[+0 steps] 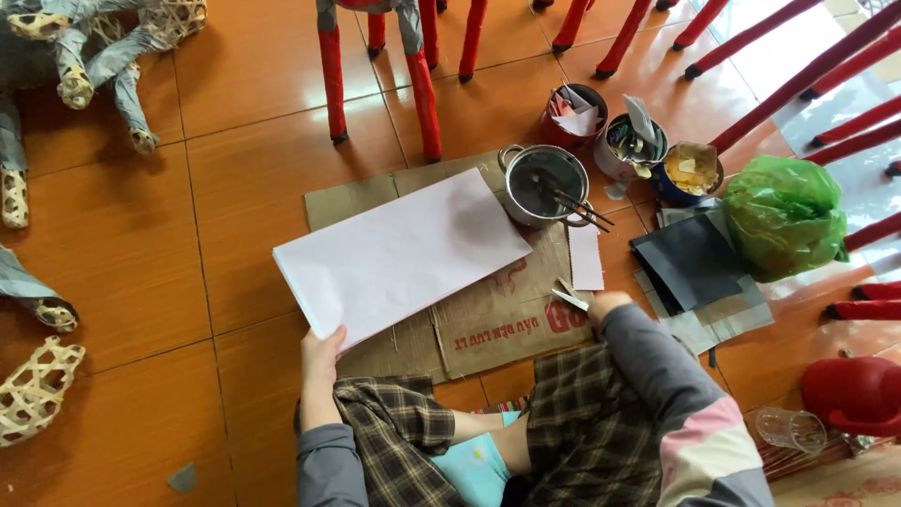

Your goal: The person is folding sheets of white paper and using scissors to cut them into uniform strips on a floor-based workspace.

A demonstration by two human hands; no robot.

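Observation:
A large white paper sheet (pixel 404 253) lies on flattened brown cardboard (pixel 488 319) on the orange tiled floor. My left hand (pixel 321 355) grips the sheet's near left corner. My right hand (pixel 601 302) rests on the cardboard at the right and holds a small pair of scissors (pixel 569 298). A narrow white paper strip (pixel 586 256) lies just beyond my right hand. My legs in plaid trousers fill the bottom of the view.
A metal pot (pixel 544 184) with sticks in it stands on the cardboard. Three tins (pixel 631 147) of scraps and glue stand behind it. Dark paper sheets (pixel 693 261), a green plastic bag (pixel 784 214), red chair legs (pixel 424 84) and woven bamboo frames (pixel 38 385) surround the spot.

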